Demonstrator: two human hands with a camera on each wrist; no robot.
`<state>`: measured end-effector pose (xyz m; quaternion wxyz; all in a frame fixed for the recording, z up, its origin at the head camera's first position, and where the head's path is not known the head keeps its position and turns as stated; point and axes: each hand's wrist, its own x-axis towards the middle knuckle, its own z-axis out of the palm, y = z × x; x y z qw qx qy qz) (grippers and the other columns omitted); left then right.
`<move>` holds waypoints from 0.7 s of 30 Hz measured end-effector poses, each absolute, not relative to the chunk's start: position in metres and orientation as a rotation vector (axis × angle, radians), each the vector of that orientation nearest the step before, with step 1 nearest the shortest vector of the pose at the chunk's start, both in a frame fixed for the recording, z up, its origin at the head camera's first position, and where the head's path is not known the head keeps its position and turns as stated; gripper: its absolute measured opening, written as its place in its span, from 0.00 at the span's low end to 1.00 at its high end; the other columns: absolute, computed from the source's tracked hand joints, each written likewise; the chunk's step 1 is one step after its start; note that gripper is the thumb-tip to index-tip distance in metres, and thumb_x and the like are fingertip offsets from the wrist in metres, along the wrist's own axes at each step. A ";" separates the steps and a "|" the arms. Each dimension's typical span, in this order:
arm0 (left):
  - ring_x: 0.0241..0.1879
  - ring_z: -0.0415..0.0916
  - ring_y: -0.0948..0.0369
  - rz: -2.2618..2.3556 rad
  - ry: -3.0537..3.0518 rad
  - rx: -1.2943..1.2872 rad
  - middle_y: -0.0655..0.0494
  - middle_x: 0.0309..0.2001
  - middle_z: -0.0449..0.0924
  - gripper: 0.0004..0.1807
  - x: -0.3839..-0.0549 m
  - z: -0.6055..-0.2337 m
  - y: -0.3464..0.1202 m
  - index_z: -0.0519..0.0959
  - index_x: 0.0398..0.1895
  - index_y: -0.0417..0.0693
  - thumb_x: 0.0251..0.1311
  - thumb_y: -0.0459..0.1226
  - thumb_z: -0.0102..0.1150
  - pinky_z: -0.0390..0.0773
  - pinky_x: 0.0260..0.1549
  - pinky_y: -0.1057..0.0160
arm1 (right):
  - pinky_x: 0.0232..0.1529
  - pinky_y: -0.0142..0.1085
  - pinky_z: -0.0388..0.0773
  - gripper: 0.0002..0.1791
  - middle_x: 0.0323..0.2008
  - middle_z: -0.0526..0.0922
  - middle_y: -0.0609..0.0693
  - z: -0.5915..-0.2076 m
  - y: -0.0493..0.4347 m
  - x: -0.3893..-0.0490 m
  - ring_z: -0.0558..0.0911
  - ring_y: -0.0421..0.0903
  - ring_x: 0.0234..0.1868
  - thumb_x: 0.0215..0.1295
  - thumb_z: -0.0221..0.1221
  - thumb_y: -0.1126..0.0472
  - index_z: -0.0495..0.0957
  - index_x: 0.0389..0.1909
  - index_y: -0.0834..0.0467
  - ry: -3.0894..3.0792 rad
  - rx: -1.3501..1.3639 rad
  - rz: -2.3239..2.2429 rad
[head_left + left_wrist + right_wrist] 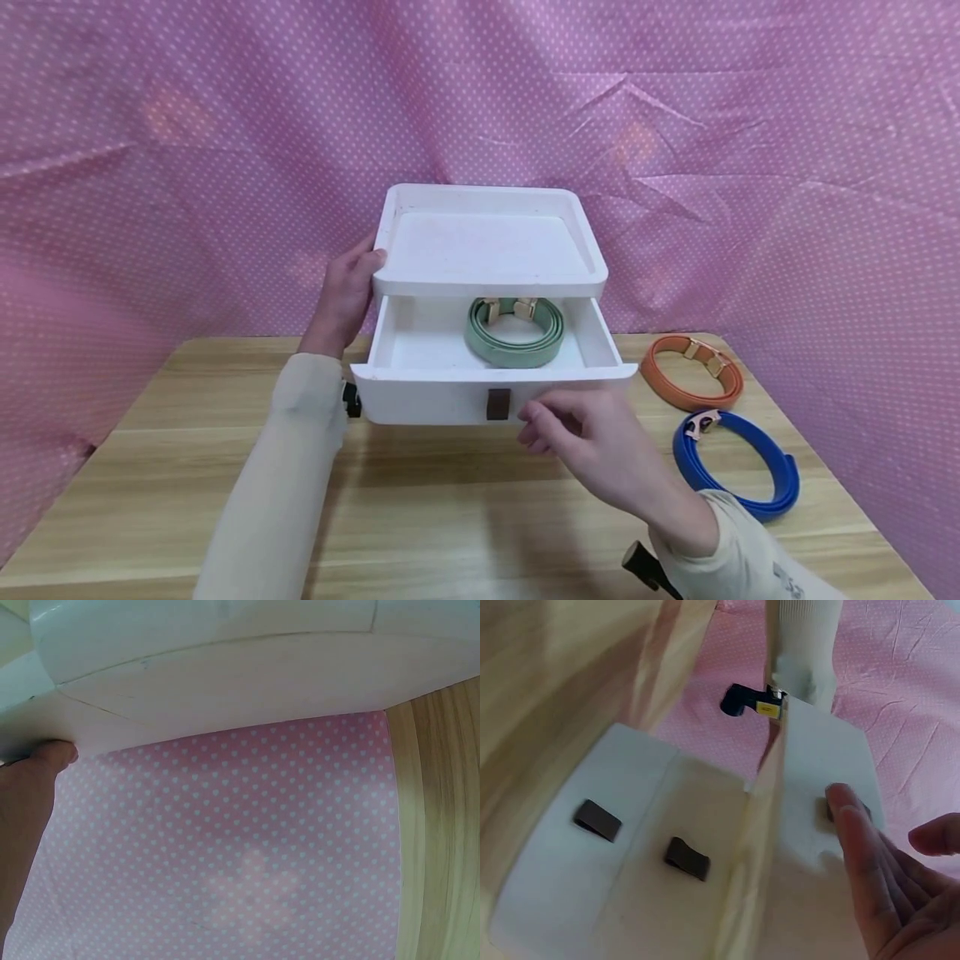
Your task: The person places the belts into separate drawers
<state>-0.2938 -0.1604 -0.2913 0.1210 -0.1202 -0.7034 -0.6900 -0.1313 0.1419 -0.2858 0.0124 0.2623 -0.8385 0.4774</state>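
Observation:
A white drawer cabinet [491,287] with a tray-like top stands in front of me, its upper drawer [427,402] pulled out. Inside that drawer lies a coiled green belt [517,354] with a gold buckle, partly under the cabinet's top. My left hand [347,292] grips the cabinet's left side, thumb at the top rim; its other fingers are mostly hidden. Close to the drawer's brown pull tab [498,404] is my right hand [592,442], holding nothing. In the right wrist view its fingertip [840,796] overlaps the tab, with the thumb held apart.
To the right, a coiled orange belt [656,379] and a coiled blue belt [783,487] lie on the wooden table [420,517]. Two lower drawers with brown tabs [686,859] show in the right wrist view. A pink dotted curtain [480,100] hangs behind and at both sides.

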 end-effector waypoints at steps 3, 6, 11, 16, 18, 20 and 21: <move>0.67 0.64 0.52 -2.023 -2.046 -0.353 0.51 0.72 0.62 0.28 -0.294 -0.291 -0.160 0.63 0.74 0.53 0.72 0.44 0.46 0.68 0.63 0.56 | 0.34 0.40 0.85 0.10 0.30 0.86 0.46 -0.290 0.142 -0.132 0.86 0.45 0.32 0.72 0.54 0.62 0.85 0.41 0.59 -2.697 0.735 1.528; 0.67 0.65 0.52 -2.026 -2.047 -0.350 0.51 0.71 0.63 0.28 -0.295 -0.292 -0.160 0.63 0.74 0.52 0.72 0.44 0.46 0.69 0.63 0.56 | 0.36 0.38 0.85 0.12 0.32 0.86 0.47 -0.295 0.142 -0.134 0.86 0.46 0.34 0.73 0.54 0.60 0.84 0.44 0.61 -2.724 0.698 1.585; 0.66 0.66 0.51 -2.048 -2.035 -0.342 0.51 0.71 0.64 0.28 -0.296 -0.293 -0.159 0.64 0.73 0.52 0.71 0.44 0.47 0.70 0.62 0.56 | 0.41 0.39 0.85 0.12 0.36 0.86 0.52 -0.304 0.140 -0.136 0.86 0.46 0.37 0.73 0.54 0.62 0.83 0.45 0.64 -2.673 0.708 1.712; 0.67 0.65 0.51 -2.045 -2.021 -0.344 0.49 0.71 0.63 0.28 -0.297 -0.292 -0.159 0.63 0.73 0.50 0.71 0.43 0.47 0.69 0.63 0.56 | 0.43 0.40 0.84 0.09 0.37 0.86 0.52 -0.310 0.135 -0.136 0.86 0.49 0.39 0.71 0.56 0.63 0.80 0.44 0.65 -2.617 0.737 1.790; 0.67 0.64 0.52 -2.034 -2.021 -0.348 0.49 0.71 0.63 0.28 -0.297 -0.293 -0.160 0.64 0.73 0.49 0.71 0.43 0.46 0.68 0.63 0.57 | 0.42 0.39 0.84 0.09 0.35 0.86 0.51 -0.312 0.133 -0.136 0.86 0.50 0.38 0.71 0.56 0.62 0.80 0.43 0.64 -2.619 0.756 1.814; 0.68 0.63 0.52 -2.023 -2.028 -0.352 0.50 0.71 0.63 0.28 -0.297 -0.293 -0.161 0.64 0.73 0.50 0.71 0.43 0.46 0.68 0.63 0.57 | 0.42 0.41 0.84 0.10 0.34 0.86 0.52 -0.314 0.131 -0.137 0.86 0.51 0.37 0.72 0.55 0.60 0.79 0.41 0.64 -2.612 0.796 1.888; 0.68 0.63 0.52 -2.020 -2.032 -0.354 0.50 0.71 0.63 0.28 -0.297 -0.293 -0.161 0.64 0.73 0.50 0.71 0.43 0.46 0.68 0.63 0.57 | 0.42 0.42 0.84 0.11 0.33 0.86 0.52 -0.315 0.129 -0.137 0.85 0.52 0.36 0.73 0.54 0.59 0.79 0.40 0.64 -2.604 0.818 1.927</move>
